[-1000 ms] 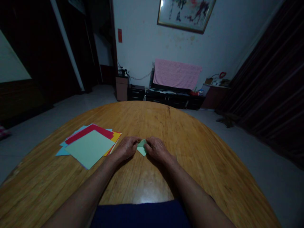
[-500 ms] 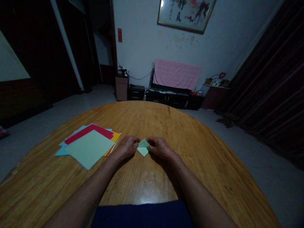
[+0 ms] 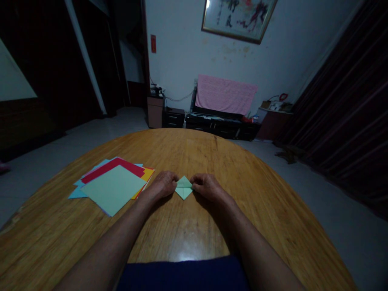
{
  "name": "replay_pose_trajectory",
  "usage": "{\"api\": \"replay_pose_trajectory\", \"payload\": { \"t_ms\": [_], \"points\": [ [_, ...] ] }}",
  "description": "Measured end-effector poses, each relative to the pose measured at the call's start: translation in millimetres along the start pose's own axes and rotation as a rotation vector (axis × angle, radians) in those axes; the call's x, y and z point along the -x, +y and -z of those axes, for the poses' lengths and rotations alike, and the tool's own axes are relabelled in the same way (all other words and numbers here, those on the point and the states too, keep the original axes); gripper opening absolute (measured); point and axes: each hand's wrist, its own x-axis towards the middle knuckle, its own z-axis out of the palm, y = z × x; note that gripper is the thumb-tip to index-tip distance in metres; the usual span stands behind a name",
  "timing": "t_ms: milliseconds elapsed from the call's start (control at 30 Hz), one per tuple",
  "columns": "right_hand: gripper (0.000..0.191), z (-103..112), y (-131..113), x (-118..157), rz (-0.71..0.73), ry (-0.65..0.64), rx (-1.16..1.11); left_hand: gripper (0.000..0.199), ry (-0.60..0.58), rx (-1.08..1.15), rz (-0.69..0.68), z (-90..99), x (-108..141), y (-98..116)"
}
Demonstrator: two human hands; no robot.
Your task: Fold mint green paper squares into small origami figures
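A small folded piece of light green paper (image 3: 184, 193) lies on the wooden table in front of me, shaped like a diamond with a crease across its middle and another down its lower half. At its left corner, my left hand (image 3: 166, 184) pinches the edge between thumb and fingers. My right hand (image 3: 207, 186) has its fingers closed at the right corner. Parts of the fingertips on both sides are hard to make out in the dim light.
To the left is a fanned stack of coloured paper sheets (image 3: 113, 190), light green on top, with red, yellow and blue beneath. The round wooden table (image 3: 200, 149) fills the foreground. Beyond it stand a low black cabinet (image 3: 224, 127) and a screen under a pink towel (image 3: 226, 93).
My right hand has shifted slightly right, showing more of the folded paper's right corner. My left hand stays at the left corner. The paper stack has not been moved.
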Motion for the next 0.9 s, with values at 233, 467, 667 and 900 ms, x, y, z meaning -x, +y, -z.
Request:
{"api": "replay_pose_trajectory", "payload": {
  "t_ms": [233,467,667,900],
  "points": [
    [0.016,-3,-3,-1,0.019,0.013,-0.018,0.031,-0.094,-0.041,0.07,8.6,-3,8],
    [0.018,-11,-22,-2,-0.045,0.064,0.241,0.026,-0.101,-0.034,0.088,4.1,-10,2],
    [0.012,-16,-28,-1,-0.119,0.069,0.342,0.018,-0.053,-0.066,0.088,-7.3,-9,-3],
    [0.004,-18,-25,-3,-0.233,0.074,0.213,0.018,-0.064,-0.064,0.124,-12.4,-7,-2]
  ]
}}
